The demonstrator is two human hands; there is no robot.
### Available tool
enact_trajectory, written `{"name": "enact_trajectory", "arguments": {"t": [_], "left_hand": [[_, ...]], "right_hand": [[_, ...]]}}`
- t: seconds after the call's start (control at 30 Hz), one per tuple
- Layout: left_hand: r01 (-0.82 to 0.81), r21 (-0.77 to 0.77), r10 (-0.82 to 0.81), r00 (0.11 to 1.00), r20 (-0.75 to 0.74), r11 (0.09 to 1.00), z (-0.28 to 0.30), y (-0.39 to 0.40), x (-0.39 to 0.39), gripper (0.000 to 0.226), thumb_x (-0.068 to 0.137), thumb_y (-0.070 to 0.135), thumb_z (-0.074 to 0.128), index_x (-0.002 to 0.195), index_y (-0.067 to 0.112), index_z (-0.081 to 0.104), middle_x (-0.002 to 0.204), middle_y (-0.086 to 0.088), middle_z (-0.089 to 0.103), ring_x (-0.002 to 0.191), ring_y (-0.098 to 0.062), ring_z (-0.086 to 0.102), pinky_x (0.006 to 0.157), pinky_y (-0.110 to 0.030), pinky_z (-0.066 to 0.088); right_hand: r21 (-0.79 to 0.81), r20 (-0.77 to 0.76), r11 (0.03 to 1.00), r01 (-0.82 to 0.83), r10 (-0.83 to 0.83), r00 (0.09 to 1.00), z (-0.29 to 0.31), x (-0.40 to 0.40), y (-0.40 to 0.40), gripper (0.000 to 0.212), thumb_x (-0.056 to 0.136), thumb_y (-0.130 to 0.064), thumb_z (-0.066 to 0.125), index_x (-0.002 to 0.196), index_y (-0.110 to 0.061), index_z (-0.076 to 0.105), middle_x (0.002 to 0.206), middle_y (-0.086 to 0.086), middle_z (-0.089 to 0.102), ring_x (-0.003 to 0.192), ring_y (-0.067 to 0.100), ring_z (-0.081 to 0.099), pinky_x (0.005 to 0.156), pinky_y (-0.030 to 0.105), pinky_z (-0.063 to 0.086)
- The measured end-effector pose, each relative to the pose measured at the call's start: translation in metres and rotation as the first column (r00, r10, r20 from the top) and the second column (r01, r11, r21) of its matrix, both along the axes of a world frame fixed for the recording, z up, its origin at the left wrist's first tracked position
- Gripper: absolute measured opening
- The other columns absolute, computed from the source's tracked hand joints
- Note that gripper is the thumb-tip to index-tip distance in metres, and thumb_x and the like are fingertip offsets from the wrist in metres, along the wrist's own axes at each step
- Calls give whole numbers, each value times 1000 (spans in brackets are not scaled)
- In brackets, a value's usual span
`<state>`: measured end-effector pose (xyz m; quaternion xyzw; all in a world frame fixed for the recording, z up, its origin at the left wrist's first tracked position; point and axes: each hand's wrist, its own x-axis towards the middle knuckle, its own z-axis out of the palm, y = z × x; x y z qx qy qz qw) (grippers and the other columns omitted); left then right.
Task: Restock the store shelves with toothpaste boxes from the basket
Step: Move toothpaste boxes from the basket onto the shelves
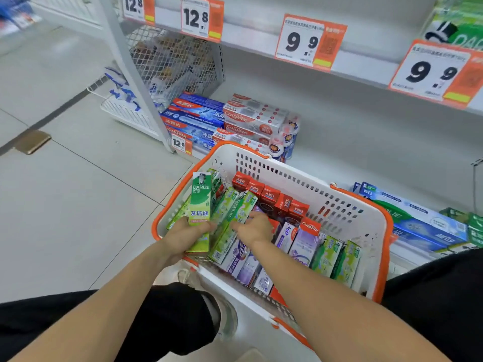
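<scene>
- A green toothpaste box (200, 205) is held upright by the left hand (187, 235), fingers curled round its lower end, at the near left of the basket (347, 202).
- Another green box (236, 210) in the basket is touched by the right hand (254, 228); whether its fingers grip it cannot be told.
- Many boxes are left in the basket, so most restocking seems undone.
- Some boxes (224, 121) are already stacked on the bottom shelf (366, 142), far left and right; its middle is bare.

Bare forearms, black trousers (170, 317), white sneaker (227, 317)
</scene>
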<state>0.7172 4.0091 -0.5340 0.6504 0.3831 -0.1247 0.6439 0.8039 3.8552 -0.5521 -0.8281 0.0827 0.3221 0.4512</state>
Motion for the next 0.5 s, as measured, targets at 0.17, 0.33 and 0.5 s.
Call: {"name": "enact_trajectory", "arguments": {"t": [0.17,0.33,0.5], "left_hand": [[148,-86,-151,988,-28,985,3,0,5,45,74,17,85,115,8,68,107,-13,76,101,-32,72,93,-51,57],[159,-99,-162,986,-26,982,9,1,4,42,79,10,83,117,9,65,107,-12,76,99,-30,73,93,-49,57],[154,-109,-154,988,3,982,13,1,-2,51,71,19,89,114,3,68,104,-19,75,100,-34,72,93,-56,55]], "right_hand": [[113,-231,993,45,-18,973,-5,-2,2,41,75,-32,87,85,4,68,92,17,76,72,22,76,68,34,63],[-40,-115,994,-105,100,988,3,1,5,54,75,-61,76,75,-13,52,49,1,61,45,14,68,33,19,35],[16,-151,997,-81,82,985,6,9,-11,38,77,-36,80,78,-10,52,81,12,65,55,22,73,49,28,53]]}}
